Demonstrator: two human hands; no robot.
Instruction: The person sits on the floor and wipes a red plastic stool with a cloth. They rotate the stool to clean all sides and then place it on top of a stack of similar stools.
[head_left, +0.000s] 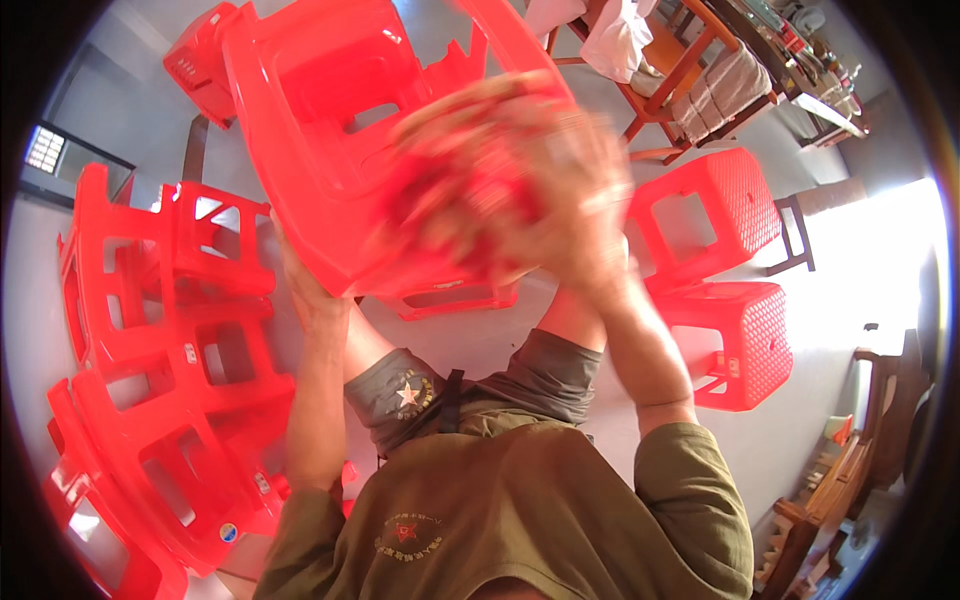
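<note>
A large red plastic stool (315, 172) is tilted in front of me, its underside and legs towards the camera. My left hand (304, 277) grips its lower left edge from outside, the fingers partly hidden behind the plastic. Over the stool's right side is my right hand (577, 202), strongly blurred by motion, with a crumpled red and tan cloth (465, 195) in it. The cloth lies across the stool's near right part and hides that part of it.
Several red plastic stools (135, 330) lie stacked or tipped on the left. Two more red stools (731, 345) stand on the right. A wooden chair (667, 67) with cloths on it is at the upper right, beside a cluttered table (806, 75). Wooden furniture (825, 495) is at the lower right.
</note>
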